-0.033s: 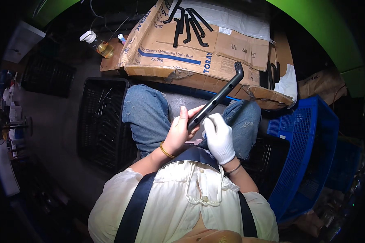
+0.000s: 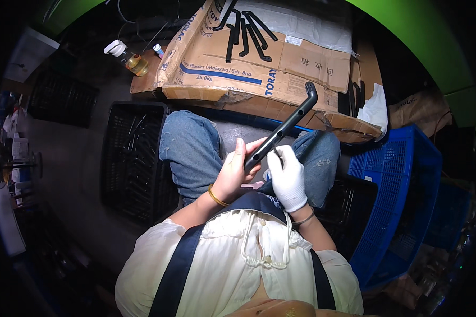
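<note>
black bar [image 2: 290, 123] on my side of the cardboard [image 2: 211, 50], slanting away to the right; its bent far end overlaps the cardboard's near edge in view. left hand [image 2: 231, 170], bare, clamped on the bar's lower end, this side of the cardboard. right hand [image 2: 291, 180], white-gloved, just beside it, fingers curled; small dark sliver at the fingertips, can't tell what it is or whether i grip it. hands close together. more black bars [image 2: 256, 36] lying on the cardboard's far part. bottle [image 2: 137, 64] left of the cardboard. black crate [image 2: 111, 142] left of it, nearer me; blue crate [image 2: 383, 179] right of it, nearer me.
</note>
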`<state>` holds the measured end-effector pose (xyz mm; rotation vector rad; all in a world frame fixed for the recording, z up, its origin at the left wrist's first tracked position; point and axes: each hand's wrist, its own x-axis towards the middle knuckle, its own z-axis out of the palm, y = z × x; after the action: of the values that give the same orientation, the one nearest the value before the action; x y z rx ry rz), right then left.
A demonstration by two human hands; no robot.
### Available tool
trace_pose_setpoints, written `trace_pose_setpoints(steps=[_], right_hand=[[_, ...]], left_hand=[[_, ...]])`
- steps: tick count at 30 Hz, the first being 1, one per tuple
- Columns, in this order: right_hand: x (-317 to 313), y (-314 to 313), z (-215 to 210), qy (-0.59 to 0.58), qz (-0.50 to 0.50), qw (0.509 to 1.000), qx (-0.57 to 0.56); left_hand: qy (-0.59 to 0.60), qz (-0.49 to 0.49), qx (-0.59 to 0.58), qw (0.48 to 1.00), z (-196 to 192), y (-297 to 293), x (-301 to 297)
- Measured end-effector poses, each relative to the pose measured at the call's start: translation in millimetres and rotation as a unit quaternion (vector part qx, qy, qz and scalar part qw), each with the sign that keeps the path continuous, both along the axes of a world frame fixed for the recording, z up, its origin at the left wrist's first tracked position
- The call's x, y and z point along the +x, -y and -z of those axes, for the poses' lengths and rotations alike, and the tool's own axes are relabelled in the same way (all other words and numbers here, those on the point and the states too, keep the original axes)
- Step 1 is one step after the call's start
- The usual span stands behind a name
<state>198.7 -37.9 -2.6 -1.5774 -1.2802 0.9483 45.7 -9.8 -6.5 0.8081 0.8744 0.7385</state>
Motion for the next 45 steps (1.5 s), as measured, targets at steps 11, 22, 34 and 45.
trace_pose_setpoints(steps=[11, 22, 34, 45], right_hand=[[12.5, -44.5, 4.4, -0.334, 0.110, 0.929, -0.118], [25.1, -31.8, 20.8, -0.212, -0.044, 0.976, -0.008], [7.7, -1.2, -24.0, 0.196, -0.124, 0.973, -0.004], [11.2, -1.7, -23.0, 0.215, -0.146, 0.966, -0.017]], left_hand=[[-0.340, 0.052, 0.431, 0.834, 17.8, 17.2, 4.8], [0.163, -0.009, -0.042, 0.986, 29.6, 6.5, 1.1], [0.043, -0.043, 0.055, 0.997, 15.3, 2.5, 5.4], [-0.146, -0.090, 0.255, 0.952, 26.9, 4.1, 8.1]])
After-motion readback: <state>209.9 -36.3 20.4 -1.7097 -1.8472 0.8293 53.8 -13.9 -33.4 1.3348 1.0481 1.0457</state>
